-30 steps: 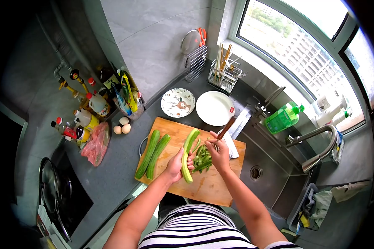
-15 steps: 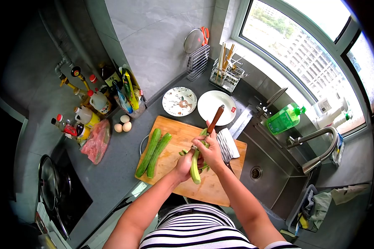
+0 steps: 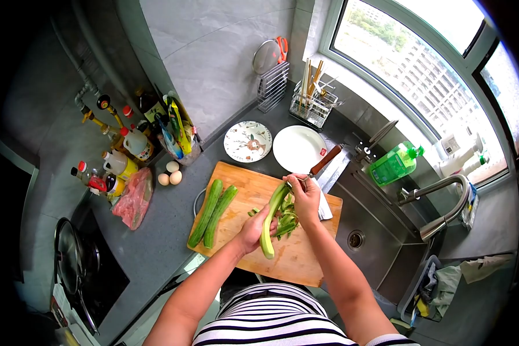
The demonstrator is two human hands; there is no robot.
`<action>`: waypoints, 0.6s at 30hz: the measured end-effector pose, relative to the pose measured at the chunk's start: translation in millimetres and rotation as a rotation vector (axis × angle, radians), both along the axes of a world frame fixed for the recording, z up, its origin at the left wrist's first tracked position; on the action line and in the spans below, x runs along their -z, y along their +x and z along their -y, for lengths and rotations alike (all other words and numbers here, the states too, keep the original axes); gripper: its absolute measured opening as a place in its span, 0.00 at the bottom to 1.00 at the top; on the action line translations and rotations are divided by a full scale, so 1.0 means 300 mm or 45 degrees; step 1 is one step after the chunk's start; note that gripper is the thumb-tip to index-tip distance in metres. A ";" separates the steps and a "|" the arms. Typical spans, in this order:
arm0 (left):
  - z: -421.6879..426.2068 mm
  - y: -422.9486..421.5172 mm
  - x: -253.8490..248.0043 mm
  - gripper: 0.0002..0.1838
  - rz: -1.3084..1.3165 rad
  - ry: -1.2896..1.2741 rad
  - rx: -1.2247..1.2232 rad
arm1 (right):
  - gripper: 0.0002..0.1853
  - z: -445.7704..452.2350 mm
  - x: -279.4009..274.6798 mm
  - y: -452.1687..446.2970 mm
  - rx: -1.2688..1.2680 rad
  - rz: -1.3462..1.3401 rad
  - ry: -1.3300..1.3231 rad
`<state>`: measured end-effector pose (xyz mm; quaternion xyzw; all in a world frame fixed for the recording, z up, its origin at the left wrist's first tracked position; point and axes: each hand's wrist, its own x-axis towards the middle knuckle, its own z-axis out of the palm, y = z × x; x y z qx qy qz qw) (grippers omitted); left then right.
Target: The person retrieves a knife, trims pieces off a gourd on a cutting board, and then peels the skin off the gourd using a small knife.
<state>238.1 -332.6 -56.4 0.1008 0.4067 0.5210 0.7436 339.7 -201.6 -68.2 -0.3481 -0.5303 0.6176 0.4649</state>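
Note:
My left hand (image 3: 251, 233) is closed around a mostly peeled cucumber (image 3: 269, 225), pale green and slanting over the wooden cutting board (image 3: 251, 184). In my right hand (image 3: 305, 199) is a peeler (image 3: 327, 160), its brown handle pointing up and right and its head at the cucumber's upper end. A pile of green peels (image 3: 287, 219) lies on the board between my hands. On the board's left side two unpeeled cucumbers (image 3: 213, 212) rest side by side. A cleaver (image 3: 325, 209) lies at the board's right, partly hidden by my right hand and forearm.
Behind the board stand a patterned plate (image 3: 248, 142) and a white plate (image 3: 299, 151). The sink (image 3: 375, 236) with its faucet (image 3: 438, 225) is at right. Eggs (image 3: 170, 173), a pink bag (image 3: 135, 202) and several bottles stand left, near the stove (image 3: 101, 271).
My right hand has moved slightly right, and the peeler has tilted from near upright to pointing right. The cucumber and the peels are now less covered by my hands.

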 end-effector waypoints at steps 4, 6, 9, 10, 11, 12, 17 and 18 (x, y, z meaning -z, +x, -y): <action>0.013 -0.019 0.040 0.22 -0.008 0.020 -0.005 | 0.07 0.000 0.000 0.016 0.071 -0.014 -0.122; 0.017 -0.025 0.045 0.21 -0.009 0.019 -0.055 | 0.07 0.001 0.018 0.028 0.109 -0.008 -0.178; 0.026 -0.032 0.033 0.20 -0.052 0.019 -0.144 | 0.06 -0.007 0.086 0.067 0.005 0.072 -0.157; 0.025 -0.035 0.037 0.20 -0.076 0.019 -0.152 | 0.04 0.014 0.099 0.072 -0.096 0.232 -0.137; 0.023 -0.038 0.039 0.20 -0.101 0.019 -0.163 | 0.04 0.026 0.110 0.072 -0.106 0.173 -0.040; 0.019 -0.038 0.044 0.19 -0.119 0.040 -0.155 | 0.04 0.041 0.092 0.062 -0.115 0.114 0.058; 0.000 -0.009 0.049 0.18 -0.152 0.104 -0.074 | 0.06 0.056 0.041 -0.004 -0.229 0.194 0.086; -0.002 -0.008 0.044 0.18 -0.146 0.117 -0.073 | 0.06 0.056 0.029 -0.016 -0.203 0.080 -0.078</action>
